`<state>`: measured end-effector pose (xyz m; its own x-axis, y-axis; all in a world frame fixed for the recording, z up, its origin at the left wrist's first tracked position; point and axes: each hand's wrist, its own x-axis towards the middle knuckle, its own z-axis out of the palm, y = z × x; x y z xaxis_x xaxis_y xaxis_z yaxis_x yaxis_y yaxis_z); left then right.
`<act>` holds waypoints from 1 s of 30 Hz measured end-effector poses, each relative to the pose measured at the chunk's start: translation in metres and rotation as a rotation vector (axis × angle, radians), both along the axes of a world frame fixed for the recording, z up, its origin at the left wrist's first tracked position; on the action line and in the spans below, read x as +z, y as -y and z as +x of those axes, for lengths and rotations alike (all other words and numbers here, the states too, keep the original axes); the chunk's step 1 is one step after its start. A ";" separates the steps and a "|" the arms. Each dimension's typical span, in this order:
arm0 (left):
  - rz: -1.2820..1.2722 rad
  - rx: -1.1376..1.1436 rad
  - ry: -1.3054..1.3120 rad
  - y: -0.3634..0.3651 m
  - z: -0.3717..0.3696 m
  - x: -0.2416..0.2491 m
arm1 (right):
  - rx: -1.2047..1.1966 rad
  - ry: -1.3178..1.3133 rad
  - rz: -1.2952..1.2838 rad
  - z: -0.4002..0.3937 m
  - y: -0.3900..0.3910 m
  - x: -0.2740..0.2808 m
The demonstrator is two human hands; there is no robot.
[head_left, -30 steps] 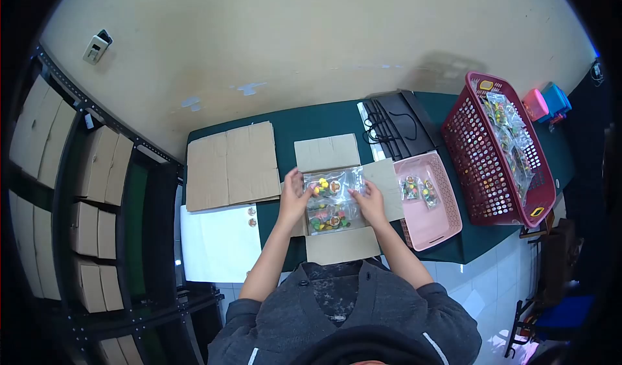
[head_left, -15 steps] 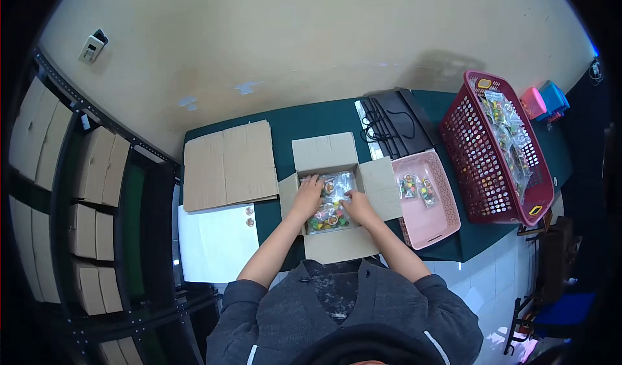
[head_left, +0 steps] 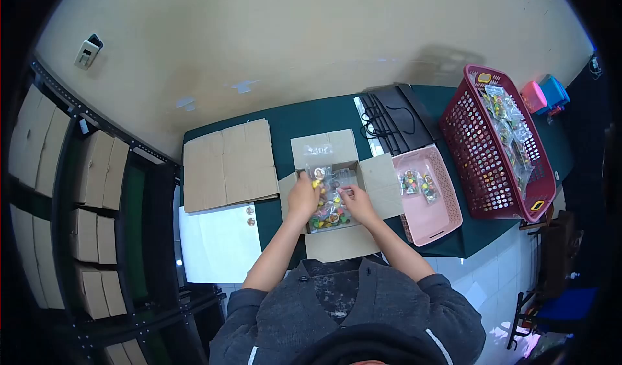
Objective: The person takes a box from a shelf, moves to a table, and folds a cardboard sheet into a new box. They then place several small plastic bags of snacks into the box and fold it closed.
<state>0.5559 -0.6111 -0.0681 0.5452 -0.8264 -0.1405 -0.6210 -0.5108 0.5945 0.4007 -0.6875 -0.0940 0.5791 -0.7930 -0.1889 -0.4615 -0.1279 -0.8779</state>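
An open cardboard box [head_left: 381, 187] stands in front of me with its flaps folded outward. Inside lie clear plastic bags [head_left: 332, 218] of small colourful pieces, perhaps sweets. My left hand [head_left: 303, 200] is at the box's left side, closed on the edge of a clear plastic bag [head_left: 319, 163] with a round label. That bag is raised, its top reaching over the back flap. My right hand [head_left: 357, 204] is over the right half of the box, its thumb and fingers pinched at the clear plastic there. Exactly which bag it grips is hard to see.
A pink basket [head_left: 432, 234] with two small bags stands to the right, beside a tall maroon basket [head_left: 478, 171] of more bags. Flattened cardboard [head_left: 230, 164] and a white sheet [head_left: 217, 248] with round stickers lie left. Black cables [head_left: 382, 128] lie behind.
My left hand has shifted slightly left and lifted one bag upright from the box contents. My right hand has moved slightly up and left, fingers now pinched.
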 end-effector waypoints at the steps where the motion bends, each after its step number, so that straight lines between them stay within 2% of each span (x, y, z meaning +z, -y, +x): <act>1: 0.021 0.014 -0.135 -0.004 -0.002 0.000 | -0.027 0.028 0.205 0.002 -0.003 0.004; 2: 0.014 -0.056 -0.207 -0.005 0.002 -0.018 | -0.024 0.027 0.206 0.004 -0.003 -0.007; 3: 0.013 -0.052 -0.207 -0.010 0.001 -0.018 | -0.023 0.101 0.216 0.007 -0.002 -0.026; 5: 0.030 -0.081 -0.380 -0.016 -0.002 -0.017 | -0.018 0.177 0.224 0.012 -0.002 -0.037; 6: 0.107 -0.066 -0.264 -0.018 -0.004 -0.011 | 0.007 0.198 0.304 0.013 -0.002 -0.039; 7: 0.108 -0.068 -0.264 -0.022 -0.007 -0.011 | 0.029 0.219 0.385 0.013 -0.002 -0.038; 8: 0.147 -0.029 -0.160 -0.027 -0.011 -0.013 | 0.025 0.219 0.385 0.013 -0.001 -0.051; 10: 0.247 0.055 -0.051 -0.031 -0.021 -0.002 | 0.229 0.120 0.085 0.015 0.000 -0.081; 14: 0.226 0.083 0.059 -0.036 -0.039 0.010 | 0.193 0.055 0.073 0.022 -0.004 -0.059; 16: 0.034 -0.060 0.282 -0.038 -0.037 -0.005 | 0.180 0.043 0.050 0.026 -0.001 -0.055; 17: 0.036 -0.061 0.283 -0.036 -0.034 -0.012 | 0.179 0.045 0.051 0.027 0.001 -0.054; 19: 0.025 -0.282 0.336 -0.031 -0.027 -0.021 | 0.295 -0.124 -0.043 0.026 0.005 -0.056; 20: 0.024 -0.282 0.337 -0.032 -0.026 -0.029 | 0.295 -0.123 -0.044 0.024 0.004 -0.058; 22: 0.123 -0.362 0.255 -0.035 -0.027 -0.049 | 0.306 -0.120 -0.275 0.019 0.002 -0.056; 23: 0.121 -0.368 0.253 -0.034 -0.028 -0.058 | 0.300 -0.123 -0.275 0.016 0.002 -0.055; 25: 0.203 -0.403 0.404 -0.033 -0.030 -0.074 | 0.213 0.041 -0.413 0.008 -0.002 -0.031; 26: 0.203 -0.407 0.401 -0.032 -0.029 -0.079 | 0.145 0.186 -0.253 0.000 0.000 -0.010; 28: 0.221 -0.422 0.380 -0.032 -0.026 -0.085 | -0.014 0.274 -0.412 -0.019 0.018 0.034; 30: 0.217 -0.407 0.361 -0.034 -0.027 -0.081 | -0.255 0.155 -0.566 -0.048 0.048 0.053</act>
<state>0.5285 -0.5774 -0.1490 0.2342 -0.9526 -0.1943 -0.9366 -0.2747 0.2174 0.3531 -0.7357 -0.0412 0.3461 -0.8621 0.3701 -0.4115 -0.4940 -0.7659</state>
